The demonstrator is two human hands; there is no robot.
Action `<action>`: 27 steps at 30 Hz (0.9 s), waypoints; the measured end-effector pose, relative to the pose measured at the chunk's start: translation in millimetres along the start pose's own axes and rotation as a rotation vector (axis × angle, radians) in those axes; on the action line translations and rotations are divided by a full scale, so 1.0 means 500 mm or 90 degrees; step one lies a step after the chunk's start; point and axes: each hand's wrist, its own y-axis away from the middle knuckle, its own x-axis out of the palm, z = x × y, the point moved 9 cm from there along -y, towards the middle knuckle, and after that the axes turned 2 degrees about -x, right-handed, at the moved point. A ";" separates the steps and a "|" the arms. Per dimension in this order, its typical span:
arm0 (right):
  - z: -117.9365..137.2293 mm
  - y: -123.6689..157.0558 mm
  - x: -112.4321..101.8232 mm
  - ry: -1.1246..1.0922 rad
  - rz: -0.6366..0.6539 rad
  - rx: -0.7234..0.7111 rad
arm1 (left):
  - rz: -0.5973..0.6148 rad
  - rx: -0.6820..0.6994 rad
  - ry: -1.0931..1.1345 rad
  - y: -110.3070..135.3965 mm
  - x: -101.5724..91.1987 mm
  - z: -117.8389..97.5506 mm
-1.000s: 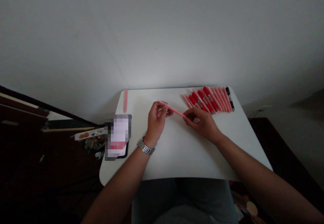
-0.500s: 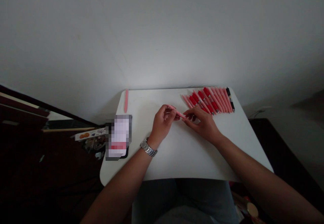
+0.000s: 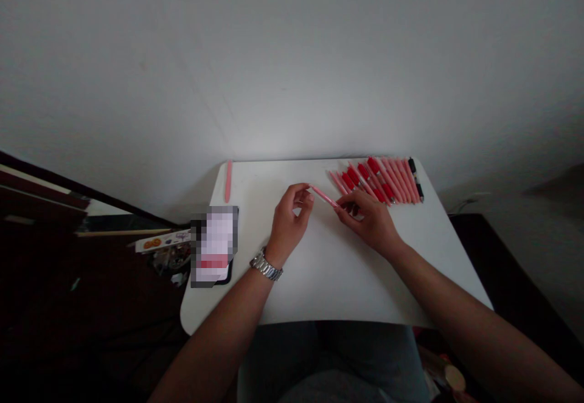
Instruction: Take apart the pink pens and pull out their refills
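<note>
Head camera, one: you are looking forward and down over the worktop [image 3: 319, 281] from its near side, framing your hands [image 3: 291, 217] fairly near, wall [image 3: 292, 62] beyond.

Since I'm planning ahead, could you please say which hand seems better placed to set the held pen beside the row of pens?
Probably the right hand: its grip holds one end of the pink pen, nearer the row of pens. The left hand is farther away.

A glossy, plastic-looking pen [image 3: 325, 197] is being held above a smooth, matt desk [image 3: 319, 281], while a shiny metal watch band [image 3: 270, 268] and dull cloth trousers [image 3: 278, 354] are being worn.
</note>
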 end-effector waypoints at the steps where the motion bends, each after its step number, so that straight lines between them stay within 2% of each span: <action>1: -0.001 -0.001 -0.004 0.005 -0.008 0.001 | -0.009 0.017 -0.031 -0.001 -0.004 -0.004; 6: -0.010 -0.004 -0.020 0.047 -0.047 0.017 | -0.018 0.091 -0.207 -0.003 -0.009 -0.021; 10: -0.020 -0.007 -0.033 0.072 -0.077 0.029 | 0.000 0.104 -0.299 -0.003 0.000 -0.015; 18: -0.042 -0.018 -0.069 0.167 -0.134 0.031 | 0.018 0.102 -0.309 -0.006 0.005 -0.005; 27: -0.094 -0.021 -0.109 0.289 -0.184 0.069 | 0.020 0.100 -0.306 -0.007 0.005 -0.005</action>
